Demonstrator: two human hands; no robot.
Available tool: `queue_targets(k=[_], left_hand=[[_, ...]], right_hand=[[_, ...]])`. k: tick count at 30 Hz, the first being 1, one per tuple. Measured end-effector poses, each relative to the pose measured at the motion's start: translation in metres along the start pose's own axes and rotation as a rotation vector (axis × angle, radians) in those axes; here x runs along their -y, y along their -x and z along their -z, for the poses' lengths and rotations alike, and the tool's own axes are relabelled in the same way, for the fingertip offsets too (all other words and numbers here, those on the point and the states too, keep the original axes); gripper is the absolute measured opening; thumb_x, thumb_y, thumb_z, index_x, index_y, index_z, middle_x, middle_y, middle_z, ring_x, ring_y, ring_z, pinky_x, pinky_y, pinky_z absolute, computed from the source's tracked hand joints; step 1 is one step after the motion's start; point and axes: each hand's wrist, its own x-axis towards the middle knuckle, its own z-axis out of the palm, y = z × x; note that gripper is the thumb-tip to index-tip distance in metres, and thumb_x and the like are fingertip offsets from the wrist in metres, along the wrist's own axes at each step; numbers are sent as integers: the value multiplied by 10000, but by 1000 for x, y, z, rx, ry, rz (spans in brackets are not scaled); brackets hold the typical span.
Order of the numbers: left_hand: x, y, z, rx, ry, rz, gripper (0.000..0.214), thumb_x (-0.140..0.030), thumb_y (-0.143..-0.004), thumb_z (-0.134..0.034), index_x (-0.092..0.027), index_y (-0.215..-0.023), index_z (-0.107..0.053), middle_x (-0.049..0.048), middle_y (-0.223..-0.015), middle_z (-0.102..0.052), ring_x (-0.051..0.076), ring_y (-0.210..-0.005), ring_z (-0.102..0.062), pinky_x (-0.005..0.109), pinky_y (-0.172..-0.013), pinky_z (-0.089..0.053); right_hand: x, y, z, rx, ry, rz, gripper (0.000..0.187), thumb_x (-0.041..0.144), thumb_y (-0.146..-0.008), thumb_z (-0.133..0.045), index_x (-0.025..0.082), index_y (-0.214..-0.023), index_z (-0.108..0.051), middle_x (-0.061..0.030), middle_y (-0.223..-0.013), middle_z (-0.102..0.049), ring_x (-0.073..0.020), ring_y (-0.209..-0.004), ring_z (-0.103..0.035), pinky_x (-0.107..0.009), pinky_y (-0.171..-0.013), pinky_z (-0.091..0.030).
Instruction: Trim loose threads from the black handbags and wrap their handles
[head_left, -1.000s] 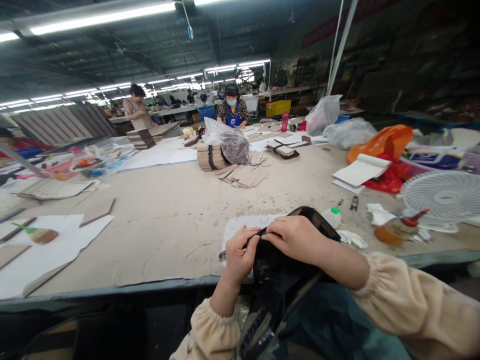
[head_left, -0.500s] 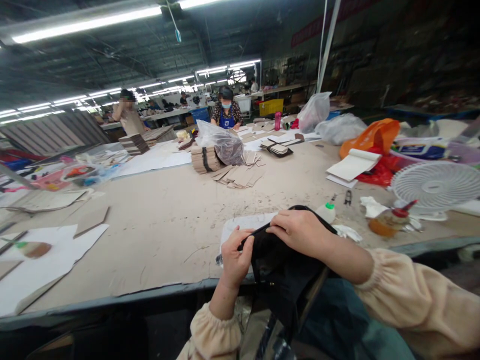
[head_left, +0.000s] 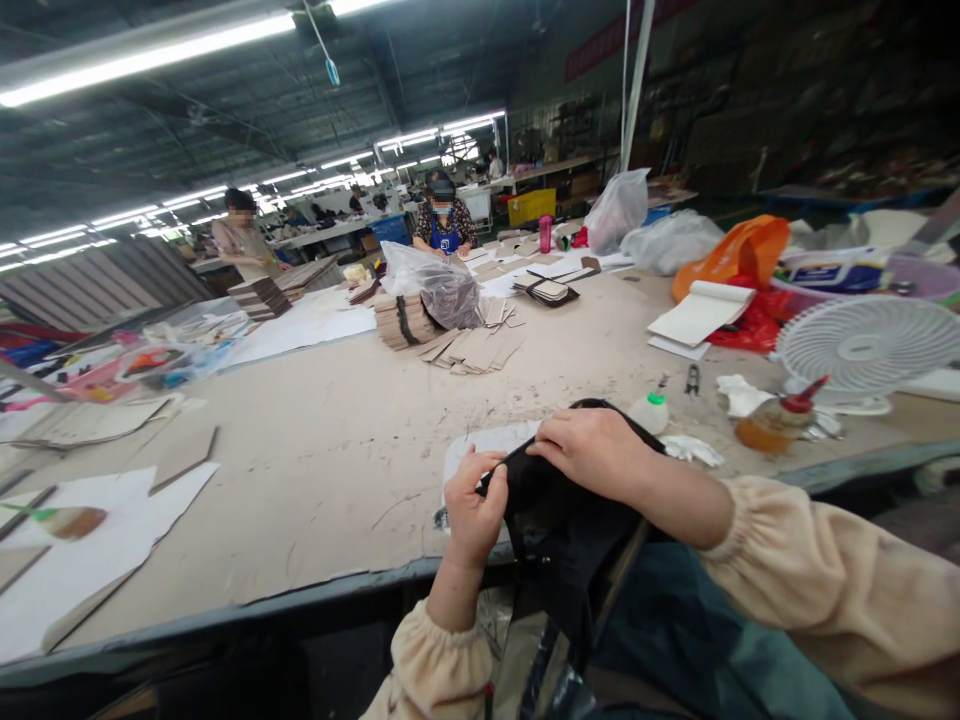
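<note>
A black bag (head_left: 566, 545) is held at the near edge of the table (head_left: 322, 430), with its upper rim raised above the tabletop and its lower part hung in front of that edge. The rim is gripped by both hands. By the left hand (head_left: 476, 505), raised from below the table's near edge with the forearm almost upright, the rim is pinched between thumb and bent fingers; the thumb is pointed upward, and the fingers are turned toward the table's right end. By the right hand (head_left: 600, 455), extended from the table's right with the forearm slanted, the rim is grasped from above, knuckles up and fingers curled down; the thumb is mostly hidden, so how it is pressed cannot be told. The two sets of fingertips are set close together but apart. The wrists are left bare, and the forearms are covered by cream sleeves (head_left: 817, 570) gathered at the cuffs.

Near the table's front edge, a white sheet (head_left: 472, 450) is partly hidden by the hands and bag. Toward the table's right end, a green-capped bottle (head_left: 651, 412), a red-capped bottle (head_left: 772, 425) and a white fan (head_left: 870, 345) are placed. At the table's middle, a stack of boards (head_left: 401, 322) is seen, and at its far side a co-worker (head_left: 446, 225) is seated or stood; which cannot be told.
</note>
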Motion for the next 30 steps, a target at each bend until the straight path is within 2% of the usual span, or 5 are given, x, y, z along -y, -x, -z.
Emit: queue_targets(k=[4,9,14,20,30], left_hand=[[0,-1,-1,-3,2,4,113,-198,-812,-503,-191,-766,-606,8,-839,-667,144,-821,-609,449,-1038,-348],[1,-4,-2,-6,25,28,103,-202,-810,-501,-188,-752,-585,10,-833,-646,146,-828,-594,413,-1018,-360],[1,-9,-1,17,23,96,103,-218,-808,-502,-178,-776,-591,25,-831,-633,160,-837,-583,301,-812,-463],[2,-12,-2,28,-7,149,138,-253,-805,-511,-170,-832,-617,13,-783,-638,158,-774,-592,266,-722,-465],[-5,-27,-4,89,-45,103,173,-289,-808,-547,-182,-860,-673,30,-847,-663,163,-827,-598,293,-782,-467]], right_hand=[[0,-2,-1,11,9,-45,292,393,-880,-449,187,-774,-626,-55,-795,-670,-173,-743,-602,-265,-635,-354],[0,-5,-3,-8,-15,-150,298,436,-821,-538,206,-1006,-576,-32,-756,-676,-185,-719,-619,-258,-604,-364],[-1,-9,-1,33,-2,-78,252,392,-864,-472,196,-814,-622,-59,-814,-687,-197,-783,-622,-272,-659,-383],[-3,-12,0,36,1,-77,275,393,-865,-466,181,-812,-632,-78,-835,-687,-205,-791,-625,-279,-672,-402],[-11,-18,-7,13,-31,-88,272,405,-857,-475,189,-827,-637,-70,-840,-688,-205,-805,-622,-281,-690,-412]])
